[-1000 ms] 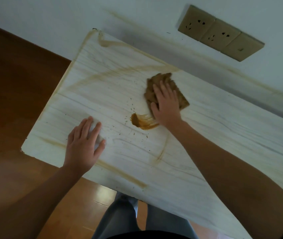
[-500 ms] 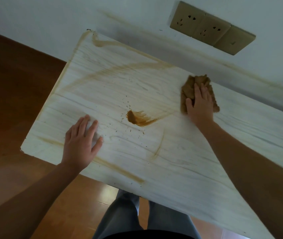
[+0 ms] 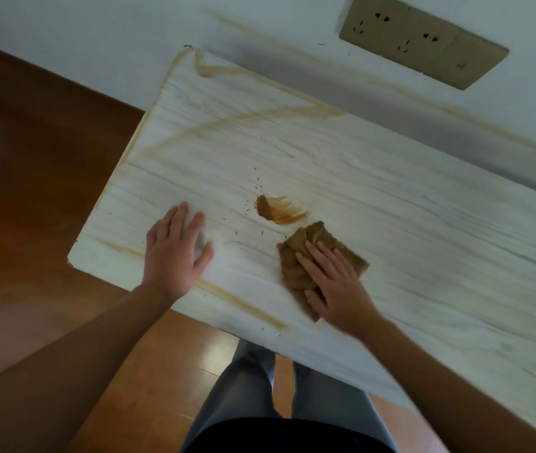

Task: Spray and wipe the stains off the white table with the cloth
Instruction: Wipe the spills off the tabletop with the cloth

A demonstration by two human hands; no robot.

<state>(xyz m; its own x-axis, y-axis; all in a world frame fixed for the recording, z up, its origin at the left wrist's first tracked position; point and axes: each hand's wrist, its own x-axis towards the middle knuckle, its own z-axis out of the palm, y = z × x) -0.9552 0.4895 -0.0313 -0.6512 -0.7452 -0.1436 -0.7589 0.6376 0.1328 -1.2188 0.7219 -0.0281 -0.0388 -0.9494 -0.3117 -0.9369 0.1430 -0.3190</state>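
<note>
My right hand (image 3: 336, 284) lies flat, fingers straight, pressing the brown cloth (image 3: 305, 259) onto the white table (image 3: 390, 197), near its front edge. Brown stain (image 3: 276, 210) sits just beyond the cloth's far corner, apart from it (small specks scattered around it). My left hand (image 3: 175, 253) is spread flat on the tabletop, holding nothing. Faint tan streaks (image 3: 240, 302) cross the surface near the front edge
</note>
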